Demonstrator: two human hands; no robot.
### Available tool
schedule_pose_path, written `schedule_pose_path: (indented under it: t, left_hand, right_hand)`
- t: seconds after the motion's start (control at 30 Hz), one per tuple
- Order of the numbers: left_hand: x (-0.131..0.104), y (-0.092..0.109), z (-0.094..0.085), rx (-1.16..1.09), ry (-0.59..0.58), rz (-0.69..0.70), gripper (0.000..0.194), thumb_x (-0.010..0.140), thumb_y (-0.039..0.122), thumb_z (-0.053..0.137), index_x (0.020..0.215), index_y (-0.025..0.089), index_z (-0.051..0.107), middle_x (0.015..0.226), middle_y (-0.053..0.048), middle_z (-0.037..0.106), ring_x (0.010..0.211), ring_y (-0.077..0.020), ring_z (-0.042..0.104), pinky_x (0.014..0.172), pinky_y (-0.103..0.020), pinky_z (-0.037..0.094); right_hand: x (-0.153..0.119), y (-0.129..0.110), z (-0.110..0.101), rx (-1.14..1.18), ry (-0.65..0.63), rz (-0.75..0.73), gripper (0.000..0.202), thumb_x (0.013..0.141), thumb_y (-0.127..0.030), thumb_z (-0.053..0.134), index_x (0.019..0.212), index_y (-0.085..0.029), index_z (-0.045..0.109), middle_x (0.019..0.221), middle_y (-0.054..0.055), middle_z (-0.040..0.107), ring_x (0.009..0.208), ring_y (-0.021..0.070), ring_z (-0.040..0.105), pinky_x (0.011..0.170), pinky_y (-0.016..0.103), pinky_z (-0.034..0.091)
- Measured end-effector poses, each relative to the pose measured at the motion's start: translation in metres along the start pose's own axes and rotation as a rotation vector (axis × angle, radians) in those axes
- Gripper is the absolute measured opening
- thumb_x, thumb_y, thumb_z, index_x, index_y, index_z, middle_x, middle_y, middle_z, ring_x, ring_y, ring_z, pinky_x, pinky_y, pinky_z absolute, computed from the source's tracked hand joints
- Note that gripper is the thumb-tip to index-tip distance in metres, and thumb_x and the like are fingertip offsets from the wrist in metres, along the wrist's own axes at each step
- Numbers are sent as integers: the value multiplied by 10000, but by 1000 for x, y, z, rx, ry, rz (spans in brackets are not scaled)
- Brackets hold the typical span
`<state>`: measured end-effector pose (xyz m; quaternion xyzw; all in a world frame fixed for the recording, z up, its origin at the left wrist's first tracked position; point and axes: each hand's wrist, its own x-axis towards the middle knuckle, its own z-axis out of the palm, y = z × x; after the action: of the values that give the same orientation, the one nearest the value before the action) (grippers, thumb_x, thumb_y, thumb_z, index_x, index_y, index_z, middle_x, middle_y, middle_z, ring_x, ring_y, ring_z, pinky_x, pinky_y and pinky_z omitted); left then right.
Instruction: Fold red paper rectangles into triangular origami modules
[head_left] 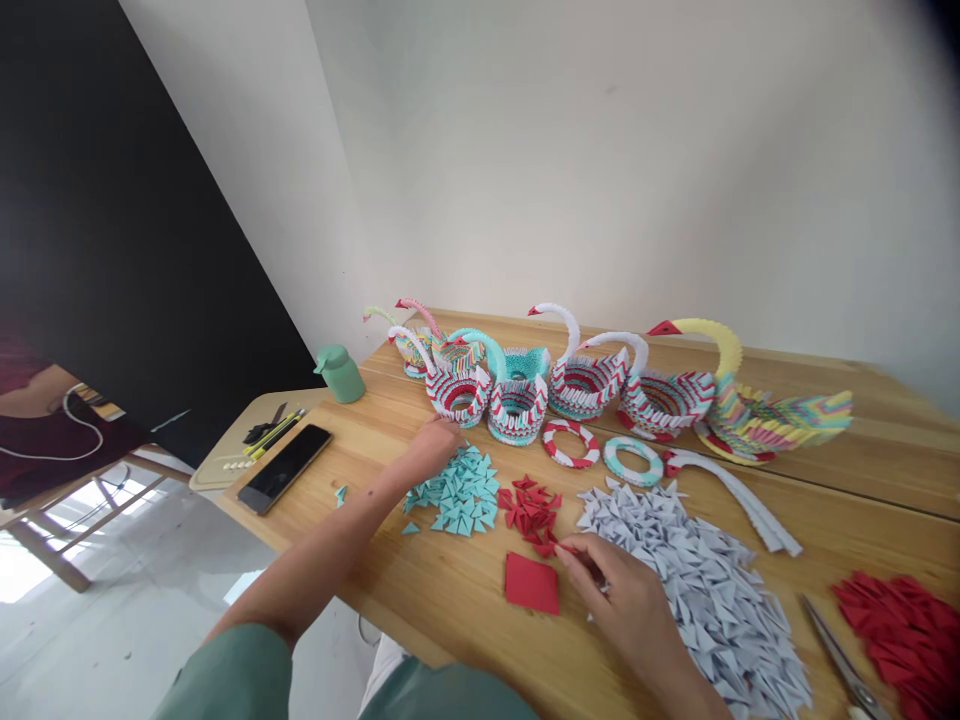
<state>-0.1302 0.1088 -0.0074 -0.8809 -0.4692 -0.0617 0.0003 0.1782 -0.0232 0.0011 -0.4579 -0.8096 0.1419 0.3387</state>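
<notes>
My left hand (436, 450) reaches to the back edge of a pile of teal folded paper triangles (459, 492), just in front of a red, white and teal paper swan (459, 392). Its fingers are mostly hidden behind the back of the hand. With thumb and forefinger pinched, my right hand (626, 600) holds a red paper triangle (564, 547) at the near edge of a small red triangle pile (530, 505). A stack of red paper (531, 583) lies left of that hand. White triangles (697, 590) are heaped beside and behind it.
Several paper swans (589, 380) line the back, with a red-white ring (570, 443), a teal-white ring (632, 460) and a white swan neck (750, 500) before them. Scissors (844, 655) and red triangles (904, 635) are at right; a phone (285, 468) and green bottle (341, 374) at left.
</notes>
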Motion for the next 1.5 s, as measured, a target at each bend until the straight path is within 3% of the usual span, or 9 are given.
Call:
schedule_pose_path:
  t: [0.27, 0.5, 0.53, 0.67, 0.83, 1.03, 1.23, 1.37, 1.5]
  left_hand:
    - [-2, 7, -1, -35, 63, -57, 255, 895, 191, 491, 704, 140, 652, 775, -105, 621, 840, -236, 562, 855, -391, 397]
    - [-36, 32, -44, -243, 226, -199, 237, 953, 255, 399, 958, 153, 613, 918, -83, 678, 846, -192, 617, 764, -306, 469]
    - [-42, 40, -49, -318, 235, -214, 253, 965, 294, 377, 986, 168, 596, 896, -61, 690, 790, -170, 629, 712, -278, 481]
    - [-61, 75, -58, -1109, 294, -251, 244, 899, 394, 533, 910, 152, 561, 763, -58, 703, 718, -168, 656, 655, -271, 490]
    - [-68, 103, -54, -1374, 361, -228, 268, 819, 404, 661, 841, 151, 573, 711, -59, 687, 686, -163, 651, 656, -281, 499]
    - [-73, 117, -42, -1374, 408, -199, 246, 832, 406, 653, 854, 164, 615, 875, -102, 716, 794, -205, 689, 732, -337, 540]
    - [-69, 122, -40, -1279, 485, -223, 262, 840, 427, 634, 943, 190, 671, 875, -86, 740, 776, -223, 709, 711, -352, 565]
    - [-64, 119, -42, -1075, 524, -119, 190, 859, 367, 624, 824, 219, 739, 816, -69, 753, 798, -221, 697, 758, -354, 541]
    - [-62, 119, -37, -1084, 572, -97, 183, 850, 348, 642, 780, 199, 723, 779, -67, 748, 759, -200, 689, 725, -323, 536]
  right_hand:
    - [0, -2, 0, -10, 9, -6, 238, 939, -351, 447, 858, -230, 634, 768, 14, 727, 597, 144, 658, 559, 232, 490]
    - [1, -4, -1, -20, 10, -1, 225, 943, -338, 446, 858, -227, 622, 745, 12, 720, 584, 145, 652, 563, 237, 488]
    - [1, -4, -1, -19, 11, -4, 218, 940, -333, 449, 856, -229, 621, 747, 11, 721, 593, 146, 656, 563, 236, 488]
    - [1, -4, -1, -16, 16, -13, 201, 934, -312, 457, 849, -233, 620, 769, 15, 726, 628, 153, 673, 576, 240, 493]
    - [0, -1, 2, -25, 0, -10, 201, 942, -317, 452, 870, -230, 619, 775, 18, 726, 640, 157, 675, 598, 248, 501]
    - [0, -1, 2, -37, -17, -7, 234, 952, -334, 427, 877, -228, 621, 796, 35, 728, 666, 172, 681, 603, 258, 502]
    - [-1, -1, 1, -30, -24, -15, 202, 949, -311, 440, 885, -227, 613, 791, 19, 722, 665, 160, 676, 604, 249, 496]
    - [0, -1, 1, -36, -11, -32, 194, 945, -299, 449, 872, -226, 613, 766, 5, 718, 641, 147, 672, 591, 236, 490]
    - [0, -2, 1, -38, -15, -32, 198, 946, -303, 451, 859, -226, 611, 739, -1, 709, 617, 140, 659, 581, 235, 480]
